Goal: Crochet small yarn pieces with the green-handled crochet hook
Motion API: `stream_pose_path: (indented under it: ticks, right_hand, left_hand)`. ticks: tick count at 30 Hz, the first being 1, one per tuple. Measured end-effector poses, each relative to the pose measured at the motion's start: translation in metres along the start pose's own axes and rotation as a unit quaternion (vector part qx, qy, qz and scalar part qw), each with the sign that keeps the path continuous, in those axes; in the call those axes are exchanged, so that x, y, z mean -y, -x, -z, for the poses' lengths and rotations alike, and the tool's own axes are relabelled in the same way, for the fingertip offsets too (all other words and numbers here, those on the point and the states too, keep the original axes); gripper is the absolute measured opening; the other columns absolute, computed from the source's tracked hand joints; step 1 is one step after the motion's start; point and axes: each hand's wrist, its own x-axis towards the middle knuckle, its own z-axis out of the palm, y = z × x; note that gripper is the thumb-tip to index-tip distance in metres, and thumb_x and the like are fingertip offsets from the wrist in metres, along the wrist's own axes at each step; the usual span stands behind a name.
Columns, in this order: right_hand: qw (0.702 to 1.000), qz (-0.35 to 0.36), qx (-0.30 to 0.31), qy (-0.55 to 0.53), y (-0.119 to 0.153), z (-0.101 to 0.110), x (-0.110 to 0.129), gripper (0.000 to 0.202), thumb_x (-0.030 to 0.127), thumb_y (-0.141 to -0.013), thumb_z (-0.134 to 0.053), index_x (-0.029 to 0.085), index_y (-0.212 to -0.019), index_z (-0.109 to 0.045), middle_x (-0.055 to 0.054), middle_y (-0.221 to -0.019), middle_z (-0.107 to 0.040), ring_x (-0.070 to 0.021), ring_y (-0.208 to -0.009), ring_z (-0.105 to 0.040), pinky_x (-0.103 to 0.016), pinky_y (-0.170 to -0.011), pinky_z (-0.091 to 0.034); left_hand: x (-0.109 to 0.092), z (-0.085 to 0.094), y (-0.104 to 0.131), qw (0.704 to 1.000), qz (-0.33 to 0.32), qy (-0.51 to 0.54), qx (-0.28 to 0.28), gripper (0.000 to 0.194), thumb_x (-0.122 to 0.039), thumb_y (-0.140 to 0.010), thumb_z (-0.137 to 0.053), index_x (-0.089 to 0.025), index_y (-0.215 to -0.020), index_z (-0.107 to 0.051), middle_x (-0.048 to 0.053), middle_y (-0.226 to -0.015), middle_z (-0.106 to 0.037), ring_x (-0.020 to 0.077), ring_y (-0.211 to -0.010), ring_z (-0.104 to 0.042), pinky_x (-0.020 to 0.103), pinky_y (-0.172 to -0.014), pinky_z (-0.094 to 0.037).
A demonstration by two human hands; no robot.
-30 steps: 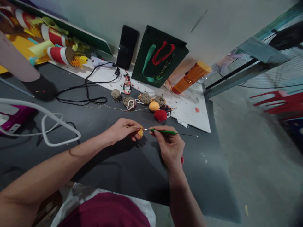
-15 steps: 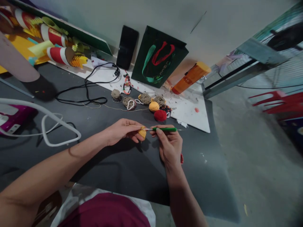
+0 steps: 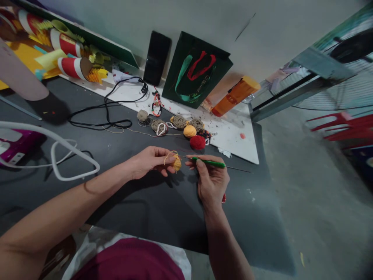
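Observation:
Between the thumb and fingers of my left hand (image 3: 154, 160) is a small yellow crochet piece (image 3: 176, 162), with a loop of yellow yarn standing up from it. My right hand (image 3: 212, 179) is closed around the green handle of a crochet hook (image 3: 214, 162). The hook's thin metal tip points left at the yellow piece; whether it sits in a stitch is too small to tell. A metal shaft also sticks out of the handle's right end. Beyond my hands lie a yellow yarn ball (image 3: 189, 131) and a red yarn ball (image 3: 197, 142).
Brown knotted pieces (image 3: 179, 121) and a beige yarn ball (image 3: 142, 115) lie farther back. Along the wall stand a black phone (image 3: 157, 58), a dark green paper bag (image 3: 198, 70) and an orange bottle (image 3: 236, 96). A black cable (image 3: 107, 105) and a white tube (image 3: 72, 149) occupy the left.
My right hand has shifted slightly right and tilted the hook, its right end now lower and farther out. A yarn loop now stands up at the yellow piece. My left hand has barely moved.

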Motion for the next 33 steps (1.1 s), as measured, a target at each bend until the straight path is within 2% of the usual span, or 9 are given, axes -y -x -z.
stream_pose_path:
  ticks: [9,20,26,33]
  right_hand:
    - [1.000,0.011,0.005,0.014,0.000,0.004,0.002,0.006,0.027,-0.088,-0.066,0.022,-0.091,-0.066,-0.003,-0.086,-0.078,-0.0156,-0.069,-0.073,-0.029,-0.062,-0.058]
    - [0.999,0.016,0.025,0.046,-0.001,0.002,0.009,0.003,0.024,-0.087,-0.066,0.022,-0.089,-0.067,-0.002,-0.085,-0.077,-0.0146,-0.067,-0.073,-0.028,-0.062,-0.060]
    - [0.998,-0.003,0.035,0.044,-0.002,0.004,0.007,0.004,0.026,-0.087,-0.067,0.022,-0.089,-0.066,-0.003,-0.085,-0.078,-0.0148,-0.067,-0.072,-0.029,-0.062,-0.059]
    - [0.993,-0.075,0.013,-0.089,-0.004,0.003,-0.003,0.008,0.027,-0.085,-0.071,0.022,-0.089,-0.066,-0.001,-0.081,-0.078,-0.0119,-0.062,-0.071,-0.023,-0.058,-0.054]
  left_hand:
    - [0.001,-0.001,-0.001,0.999,-0.016,-0.007,-0.034,0.038,-0.042,-0.064,-0.087,-0.011,-0.078,-0.070,0.005,-0.070,-0.072,0.0109,-0.062,-0.065,0.022,-0.055,-0.048]
    - [0.000,-0.001,0.000,0.999,-0.010,-0.007,-0.036,0.033,-0.037,-0.071,-0.083,-0.010,-0.085,-0.071,0.007,-0.073,-0.073,0.0122,-0.064,-0.066,0.023,-0.058,-0.049]
    - [-0.001,-0.002,0.000,0.999,-0.005,-0.014,-0.035,0.027,-0.035,-0.074,-0.080,-0.010,-0.081,-0.072,0.006,-0.070,-0.072,0.0106,-0.060,-0.065,0.021,-0.056,-0.049]
    - [-0.001,-0.001,0.000,1.000,-0.019,-0.019,-0.004,0.032,-0.039,-0.072,-0.082,-0.010,-0.080,-0.072,0.006,-0.071,-0.073,0.0105,-0.061,-0.065,0.021,-0.056,-0.050]
